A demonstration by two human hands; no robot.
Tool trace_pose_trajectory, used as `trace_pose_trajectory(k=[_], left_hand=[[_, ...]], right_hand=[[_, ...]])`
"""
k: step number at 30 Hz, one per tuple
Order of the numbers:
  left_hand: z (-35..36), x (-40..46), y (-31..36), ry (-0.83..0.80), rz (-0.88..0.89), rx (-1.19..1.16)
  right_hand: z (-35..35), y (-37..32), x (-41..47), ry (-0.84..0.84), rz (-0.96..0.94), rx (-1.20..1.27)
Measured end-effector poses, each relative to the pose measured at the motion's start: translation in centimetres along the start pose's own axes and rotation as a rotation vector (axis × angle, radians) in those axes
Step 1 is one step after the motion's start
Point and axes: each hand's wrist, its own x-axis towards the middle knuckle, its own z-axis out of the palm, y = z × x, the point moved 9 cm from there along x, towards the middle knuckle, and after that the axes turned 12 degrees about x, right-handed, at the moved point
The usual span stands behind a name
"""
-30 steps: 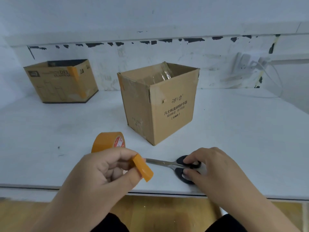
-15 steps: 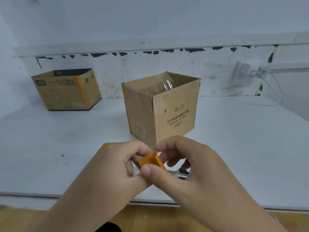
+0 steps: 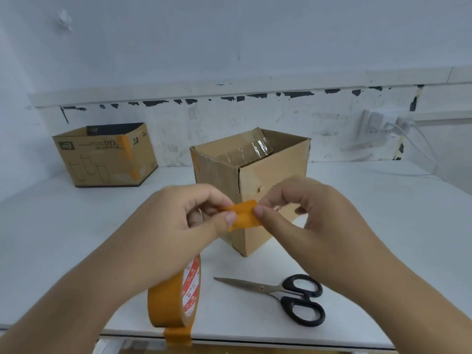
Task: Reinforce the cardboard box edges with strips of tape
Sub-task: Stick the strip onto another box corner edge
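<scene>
Two hands (image 3: pixel 176 221) (image 3: pixel 314 215) hiding box (image 3: pixel 270 180) front, scissors (image 3: pixel 281 295), tape roll (image 3: pixel 176 300) below

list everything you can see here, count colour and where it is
tape strip: 1, orange, pinched between both hands
tape roll: 1, orange, upright at near table edge
scissors: 1, black handles, lying right of roll
open box: 1, brown, table centre
second box: 1, brown with orange tape, back left
table: 1, white
power strip: 1, white, on back wall, right
left hand: 1, pinching strip
right hand: 1, pinching strip
</scene>
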Motion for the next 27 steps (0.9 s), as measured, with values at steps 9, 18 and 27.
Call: trace_pose_trajectory(k=[9, 18, 27], left_hand=[[-1.1, 3.8, -0.9, 0.066, 0.119, 0.191], [-0.9, 4.5, -1.5, 0.163, 0.171, 0.194], [0.4, 5.2, -2.7, 0.073, 0.137, 0.059]], right_hand=[[0.6, 0.8, 3.2, 0.059, -0.130, -0.077], [1.0, 2.3, 3.5, 0.119, -0.155, 0.045], [1.6, 3.5, 3.5, 0.140, -0.136, 0.196]])
